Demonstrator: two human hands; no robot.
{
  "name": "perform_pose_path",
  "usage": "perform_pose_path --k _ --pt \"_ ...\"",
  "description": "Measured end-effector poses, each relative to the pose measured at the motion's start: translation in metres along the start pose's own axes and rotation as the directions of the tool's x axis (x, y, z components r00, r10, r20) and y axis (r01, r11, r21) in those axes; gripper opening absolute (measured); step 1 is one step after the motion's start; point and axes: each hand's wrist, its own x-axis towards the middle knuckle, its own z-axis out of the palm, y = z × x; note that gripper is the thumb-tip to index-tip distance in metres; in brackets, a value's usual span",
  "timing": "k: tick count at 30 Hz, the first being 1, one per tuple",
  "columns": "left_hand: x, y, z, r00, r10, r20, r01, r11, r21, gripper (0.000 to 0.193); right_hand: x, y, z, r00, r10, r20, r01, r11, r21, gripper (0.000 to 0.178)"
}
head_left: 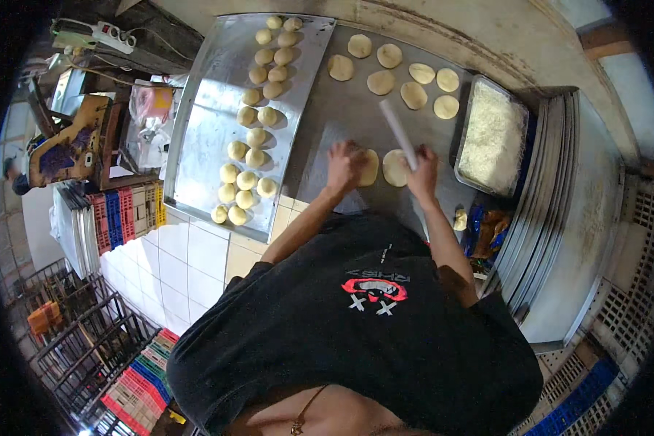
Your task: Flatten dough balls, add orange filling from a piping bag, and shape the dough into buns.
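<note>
Steel table carrying tray of dough balls, flattened dough rounds at front edge. Left hand spread flat, pressing one round; right hand clenched around white rolling pin. Best rolled evenly, round pinned firmly, pressure light

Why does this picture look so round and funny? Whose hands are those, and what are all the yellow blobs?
A person wears a camera on the head that looks straight down, and its wide lens bends everything round. The two arms belong to that person. The left hand presses a flattened piece of dough on the metal worktop. The right hand has its grip on a white rolling stick over another flat piece. More flattened rounds lie farther back. The yellow blobs are dough balls lined up on a metal tray. On the right sits a pan of white crumbs.
</note>
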Motion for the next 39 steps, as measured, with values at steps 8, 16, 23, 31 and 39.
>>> perform_pose_path --k 8,16,23,31,39 --pt "0.050 0.001 -0.058 0.972 -0.147 0.184 0.207 0.905 -0.371 0.028 0.045 -0.046 -0.036 0.909 0.149 0.389 -0.250 0.942 0.223 0.022" --pt "0.083 -0.027 -0.066 0.971 0.125 0.204 -0.119 0.992 -0.041 0.053 0.075 -0.037 0.024 0.873 0.114 0.474 -0.155 0.987 0.047 0.021" --pt "-0.002 -0.036 -0.048 0.911 0.103 0.398 -0.208 0.951 0.229 0.084 -0.014 -0.015 0.025 0.968 -0.032 0.249 -0.072 0.915 0.396 0.040" --pt "-0.006 -0.045 -0.037 0.895 0.038 0.445 -0.173 0.948 0.267 0.085 0.001 0.019 0.014 0.908 0.402 -0.116 -0.379 0.908 0.179 0.056" --pt "-0.010 -0.044 -0.036 0.914 0.027 0.405 -0.148 0.951 0.271 0.083 0.058 0.005 0.000 0.925 0.331 -0.185 -0.298 0.937 0.183 0.058"
